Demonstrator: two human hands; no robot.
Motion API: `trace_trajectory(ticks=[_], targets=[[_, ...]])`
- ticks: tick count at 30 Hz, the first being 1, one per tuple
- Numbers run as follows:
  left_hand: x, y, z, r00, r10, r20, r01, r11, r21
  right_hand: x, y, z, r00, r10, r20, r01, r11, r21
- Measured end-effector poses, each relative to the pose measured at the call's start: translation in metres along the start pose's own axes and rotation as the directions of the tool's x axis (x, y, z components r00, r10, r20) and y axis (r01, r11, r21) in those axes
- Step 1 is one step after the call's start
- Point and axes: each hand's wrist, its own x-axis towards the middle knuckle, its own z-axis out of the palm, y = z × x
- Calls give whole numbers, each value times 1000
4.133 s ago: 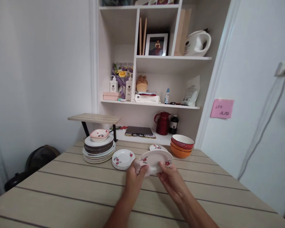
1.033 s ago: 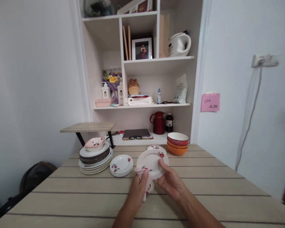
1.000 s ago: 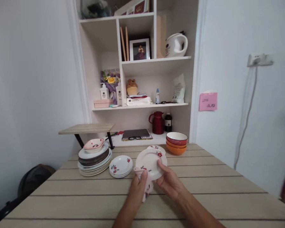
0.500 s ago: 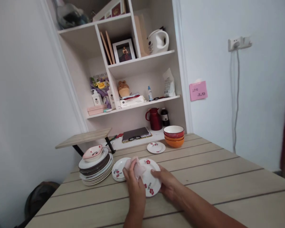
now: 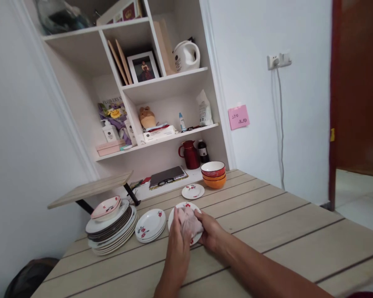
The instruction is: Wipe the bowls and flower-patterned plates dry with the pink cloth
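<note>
My right hand point(image 5: 209, 231) grips the right edge of a small white plate point(image 5: 195, 239) with red flowers, thumb on top. The plate is raised a little over the table and tilted toward me. My left hand point(image 5: 178, 244) presses a crumpled pale pink cloth point(image 5: 190, 222) on the plate's face, covering most of its middle. Left of the hands lies a short stack of matching small plates point(image 5: 151, 223). Beyond them, a single flowered plate point(image 5: 193, 191) lies flat.
A tall stack of larger plates point(image 5: 112, 234) stands at the left, topped by pink-rimmed dishes point(image 5: 106, 207). Orange and red bowls point(image 5: 214, 176) are stacked at the back right. A low wooden stand point(image 5: 93, 189) rises at the back left, and a laptop-like dark slab point(image 5: 166, 176) lies behind.
The cloth under my left hand has moved from the plate's left side across its middle toward my right thumb. The view has turned right, so the surroundings appear farther left.
</note>
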Motion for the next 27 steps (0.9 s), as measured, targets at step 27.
trace_trajectory(ticks=[27], targets=[[3,21,-16,965,247,-91,-126,737,664,-2,-2,-6,998,-39,53,41,998,-39]])
